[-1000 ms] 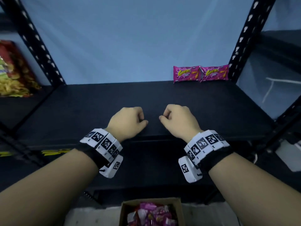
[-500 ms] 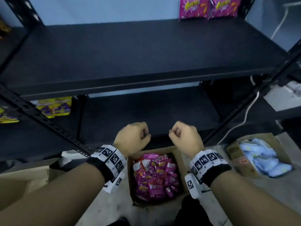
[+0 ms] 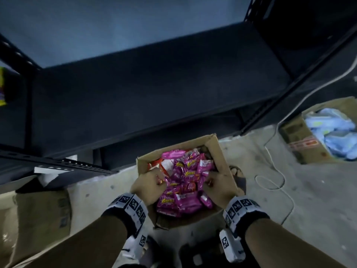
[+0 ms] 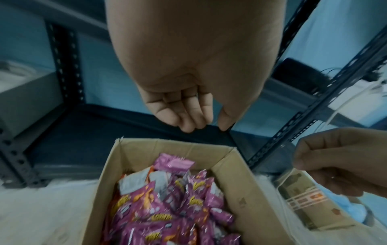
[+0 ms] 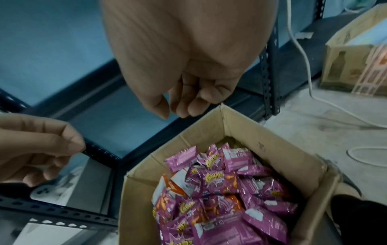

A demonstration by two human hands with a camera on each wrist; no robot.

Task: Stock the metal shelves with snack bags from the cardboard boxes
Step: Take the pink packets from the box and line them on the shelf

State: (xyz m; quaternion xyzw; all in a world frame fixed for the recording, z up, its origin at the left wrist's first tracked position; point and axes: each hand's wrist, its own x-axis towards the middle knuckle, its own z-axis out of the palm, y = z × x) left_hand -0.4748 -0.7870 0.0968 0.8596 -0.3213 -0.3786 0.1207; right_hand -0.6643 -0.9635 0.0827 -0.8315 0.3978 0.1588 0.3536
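An open cardboard box [image 3: 218,151] stands on the floor in front of the black metal shelves [image 3: 144,93]. It is full of pink snack bags [image 3: 185,182]. My left hand [image 3: 152,182] hovers over the box's left side and my right hand [image 3: 214,184] over its right side. In the left wrist view my left hand [image 4: 206,127] hangs with loosely curled fingers and holds nothing, above the bags [image 4: 167,207]. The right wrist view shows my right hand [image 5: 177,114] the same way, empty, above the bags [image 5: 220,190]. The lowest shelf board behind the box is bare.
A second cardboard box [image 3: 301,144] with pale blue packs [image 3: 332,132] stands at the right. A white cable [image 3: 274,171] loops over the concrete floor between the boxes. Brown cardboard [image 3: 42,209] lies at the left. A slanted shelf upright [image 3: 289,93] passes near the box.
The view has tipped down from the upper shelf to the floor. Both hands have dropped from the shelf edge to just over the box of pink bags.
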